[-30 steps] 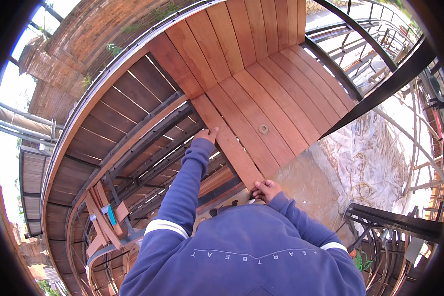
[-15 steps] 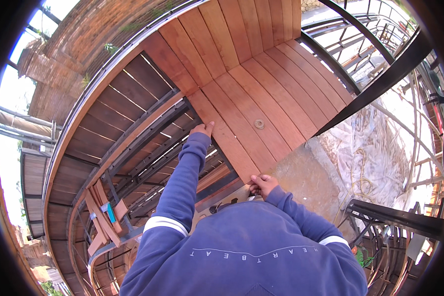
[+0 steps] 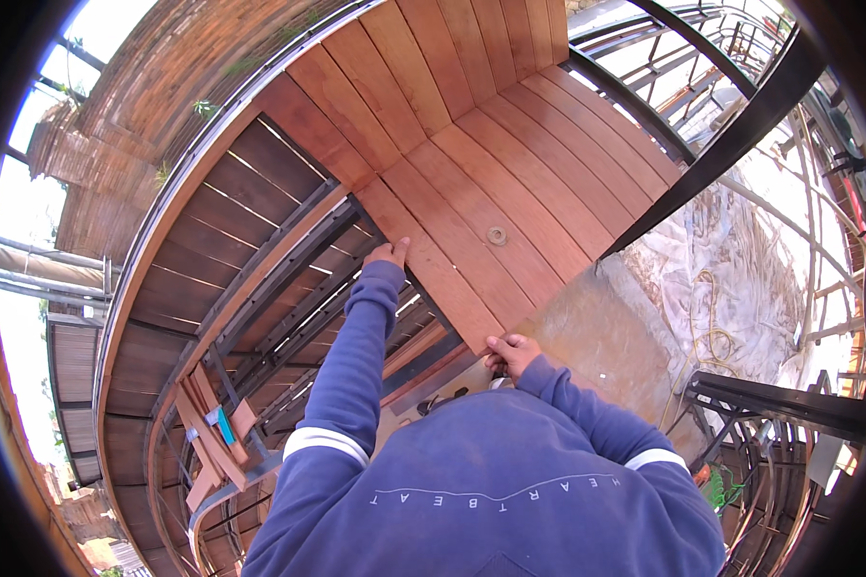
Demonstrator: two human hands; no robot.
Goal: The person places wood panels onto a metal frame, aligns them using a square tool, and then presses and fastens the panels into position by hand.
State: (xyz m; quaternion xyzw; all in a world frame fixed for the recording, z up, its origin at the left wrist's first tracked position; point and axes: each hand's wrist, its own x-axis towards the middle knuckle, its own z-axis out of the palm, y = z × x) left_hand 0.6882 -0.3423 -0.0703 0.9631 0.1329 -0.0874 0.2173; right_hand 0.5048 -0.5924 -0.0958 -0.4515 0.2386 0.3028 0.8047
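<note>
— What do you see at the hands?

— My left hand (image 3: 390,253) lies on the left edge of the outermost plank (image 3: 433,264), partway up its length, fingers curled over the edge where the boards stop and the open dark steel frame (image 3: 293,279) begins. My right hand (image 3: 510,353) is closed on the near end of that same plank, thumb on top, fingers wrapped under the end. So both hands are gripping the one board, neither is open.

— Anything different from a second ago?

— Little. Against the earlier views the left hand has crept slightly farther up the plank's edge, and the right hand has stayed at the near end. The plank itself lies at about the same angle; I cannot tell whether it has slid.

— Where does the plank sit?

— It is the last of the reddish deck boards (image 3: 510,144), lying tight against its neighbour on the right, with the bare frame on its left. A small metal ring (image 3: 496,235) rests on the boards just right of it, between my two hands.

— And further out?

— A curved wooden rim (image 3: 178,207) sweeps round the left side. Loose wood offcuts (image 3: 207,428) are stacked below left. A dark steel beam (image 3: 731,125) crosses on the right, over pale plastic sheeting (image 3: 731,279) lower down.
</note>
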